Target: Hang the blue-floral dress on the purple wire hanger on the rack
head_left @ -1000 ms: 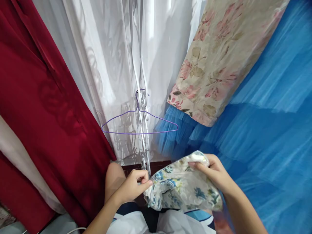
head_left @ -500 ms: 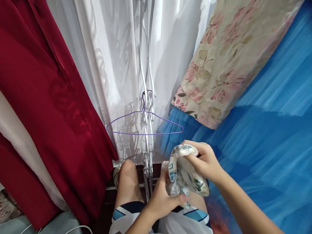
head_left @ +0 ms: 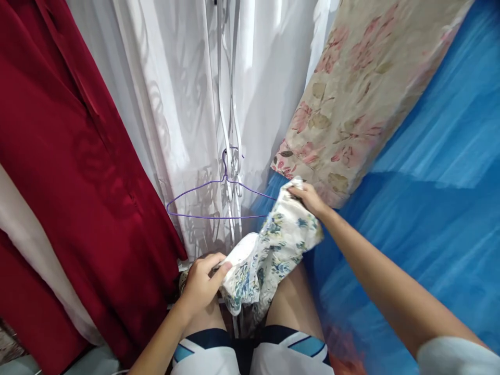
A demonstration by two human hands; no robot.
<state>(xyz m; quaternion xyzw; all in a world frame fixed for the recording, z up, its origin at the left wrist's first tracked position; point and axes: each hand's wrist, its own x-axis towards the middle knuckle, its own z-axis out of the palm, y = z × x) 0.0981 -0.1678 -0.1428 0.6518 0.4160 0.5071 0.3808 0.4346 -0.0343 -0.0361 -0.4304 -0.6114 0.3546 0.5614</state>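
Between my two hands stretches a white garment (head_left: 279, 245) with a blue, green and yellow floral print; its exact kind I cannot make out. My left hand (head_left: 205, 278) pinches its left edge, low above my knee. Higher and to the right, my right hand (head_left: 308, 198) grips the upper right corner. A purple wire hanger (head_left: 195, 215) hangs by its hook on a white metal stand (head_left: 226, 125). The garment's upper part covers the hanger's right end; whether they touch I cannot tell.
Red cloth (head_left: 101, 182) hangs on the left, with white curtains (head_left: 175, 104) behind the stand. At the right hang a cream cloth with pink flowers (head_left: 351, 88) and a blue tulle fabric (head_left: 422, 208). My bare legs (head_left: 292, 297) are below the garment.
The bunched garment is now spread out. My left hand has moved left and up, my right hand upward, pulling it wide beside the hanger. The view has shifted slightly.
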